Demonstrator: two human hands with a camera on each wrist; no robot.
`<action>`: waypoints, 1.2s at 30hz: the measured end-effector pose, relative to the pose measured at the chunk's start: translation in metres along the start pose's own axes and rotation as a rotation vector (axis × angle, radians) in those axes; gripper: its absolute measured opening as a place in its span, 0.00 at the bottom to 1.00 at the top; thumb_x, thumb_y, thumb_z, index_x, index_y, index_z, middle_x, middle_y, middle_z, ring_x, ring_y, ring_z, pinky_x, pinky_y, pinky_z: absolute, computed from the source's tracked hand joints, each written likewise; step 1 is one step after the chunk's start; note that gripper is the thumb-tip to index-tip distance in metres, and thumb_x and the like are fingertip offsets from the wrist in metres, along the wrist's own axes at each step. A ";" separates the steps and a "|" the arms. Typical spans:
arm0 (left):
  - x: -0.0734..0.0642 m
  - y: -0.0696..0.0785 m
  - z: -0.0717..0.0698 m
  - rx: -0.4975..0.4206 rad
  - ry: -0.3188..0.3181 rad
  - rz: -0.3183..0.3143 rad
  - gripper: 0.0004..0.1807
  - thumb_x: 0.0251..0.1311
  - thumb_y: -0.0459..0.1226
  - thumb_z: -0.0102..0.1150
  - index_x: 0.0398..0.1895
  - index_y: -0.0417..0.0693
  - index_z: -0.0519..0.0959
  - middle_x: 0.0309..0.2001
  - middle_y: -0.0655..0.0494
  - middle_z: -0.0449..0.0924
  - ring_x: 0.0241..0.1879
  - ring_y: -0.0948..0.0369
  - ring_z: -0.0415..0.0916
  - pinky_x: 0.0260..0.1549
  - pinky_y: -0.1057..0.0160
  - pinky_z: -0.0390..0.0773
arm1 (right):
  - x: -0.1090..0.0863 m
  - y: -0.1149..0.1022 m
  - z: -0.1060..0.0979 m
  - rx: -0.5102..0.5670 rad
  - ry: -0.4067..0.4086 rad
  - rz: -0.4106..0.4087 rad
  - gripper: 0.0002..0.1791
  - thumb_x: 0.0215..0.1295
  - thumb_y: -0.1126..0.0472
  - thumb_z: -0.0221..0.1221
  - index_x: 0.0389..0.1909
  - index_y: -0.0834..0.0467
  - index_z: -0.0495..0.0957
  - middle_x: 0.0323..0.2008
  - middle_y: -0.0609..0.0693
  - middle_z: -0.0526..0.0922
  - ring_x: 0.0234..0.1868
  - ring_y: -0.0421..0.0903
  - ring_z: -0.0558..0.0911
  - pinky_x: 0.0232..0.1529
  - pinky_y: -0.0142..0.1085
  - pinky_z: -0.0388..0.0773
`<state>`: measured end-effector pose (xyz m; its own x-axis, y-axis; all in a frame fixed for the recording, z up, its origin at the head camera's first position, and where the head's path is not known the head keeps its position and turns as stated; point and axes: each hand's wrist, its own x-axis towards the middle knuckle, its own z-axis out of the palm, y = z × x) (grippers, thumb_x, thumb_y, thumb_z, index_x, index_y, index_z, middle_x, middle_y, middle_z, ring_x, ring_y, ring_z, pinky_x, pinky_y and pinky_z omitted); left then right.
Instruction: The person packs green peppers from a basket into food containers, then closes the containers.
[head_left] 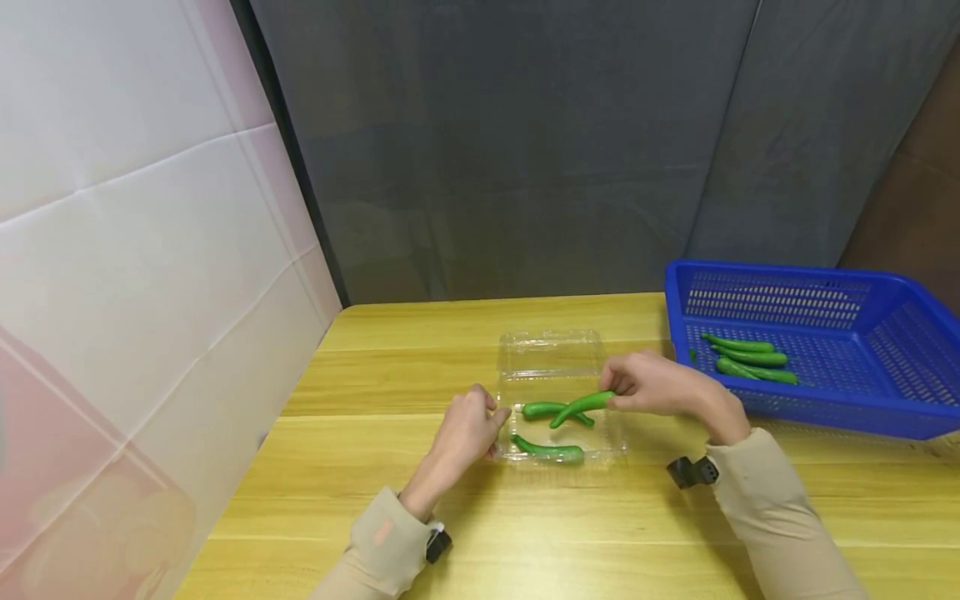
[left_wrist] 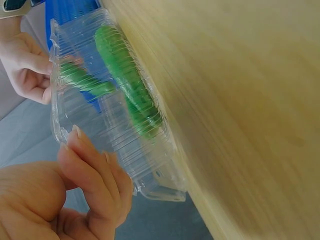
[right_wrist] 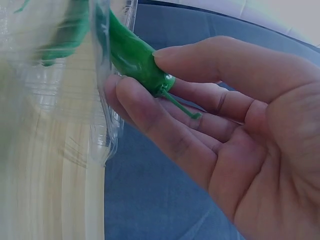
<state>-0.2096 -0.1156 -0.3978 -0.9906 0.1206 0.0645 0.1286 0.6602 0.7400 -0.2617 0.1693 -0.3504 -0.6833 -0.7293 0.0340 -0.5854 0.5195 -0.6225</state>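
Pepper (head_left: pixel 583 405), pinched by the right hand (head_left: pixel 660 385) over the clear tray (head_left: pixel 603 437) from three o'clock, could, we judge, roll off the lower pepper (head_left: pixel 540 410) if released crosswise, while we cannot tell whether the left hand (head_left: pixel 463 429) at nine o'clock clamps the tray.

A wood-grained table (head_left: pixel 570 525) is shown with far and left edges exposed. Inward from the far edge, an opened clear container (head_left: pixel 553 385) is laid; a blue basket (head_left: pixel 832 410) is set toward the far right corner, apparently hidden behind it.
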 end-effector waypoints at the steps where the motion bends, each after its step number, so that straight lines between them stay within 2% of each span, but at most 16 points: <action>1: 0.000 0.000 0.000 0.000 0.000 -0.002 0.12 0.69 0.30 0.60 0.43 0.25 0.73 0.19 0.50 0.75 0.09 0.64 0.74 0.08 0.65 0.80 | 0.000 0.000 0.000 0.000 -0.003 0.001 0.03 0.64 0.71 0.63 0.35 0.62 0.79 0.34 0.50 0.86 0.38 0.42 0.86 0.41 0.31 0.86; 13: 0.000 0.000 0.001 0.007 0.003 -0.003 0.12 0.69 0.30 0.60 0.42 0.26 0.73 0.18 0.51 0.75 0.09 0.65 0.73 0.07 0.66 0.78 | 0.006 -0.001 0.008 -0.034 -0.022 -0.005 0.04 0.63 0.71 0.63 0.33 0.60 0.80 0.33 0.49 0.86 0.36 0.40 0.86 0.39 0.30 0.86; 20: 0.000 0.000 0.000 0.007 0.005 -0.001 0.12 0.69 0.30 0.60 0.42 0.25 0.73 0.19 0.50 0.75 0.09 0.65 0.73 0.07 0.66 0.79 | 0.009 -0.004 0.013 -0.020 -0.051 -0.021 0.03 0.62 0.72 0.63 0.33 0.62 0.80 0.33 0.51 0.87 0.36 0.41 0.86 0.39 0.30 0.86; 36: 0.000 -0.001 0.000 0.006 0.004 0.021 0.11 0.69 0.30 0.60 0.42 0.25 0.73 0.18 0.51 0.75 0.08 0.66 0.73 0.07 0.66 0.79 | 0.014 -0.004 0.021 -0.040 -0.095 -0.006 0.04 0.63 0.70 0.65 0.35 0.60 0.80 0.33 0.47 0.85 0.36 0.38 0.84 0.39 0.30 0.85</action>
<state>-0.2101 -0.1161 -0.3985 -0.9878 0.1317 0.0829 0.1499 0.6619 0.7344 -0.2594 0.1478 -0.3637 -0.6364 -0.7704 -0.0381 -0.6077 0.5312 -0.5904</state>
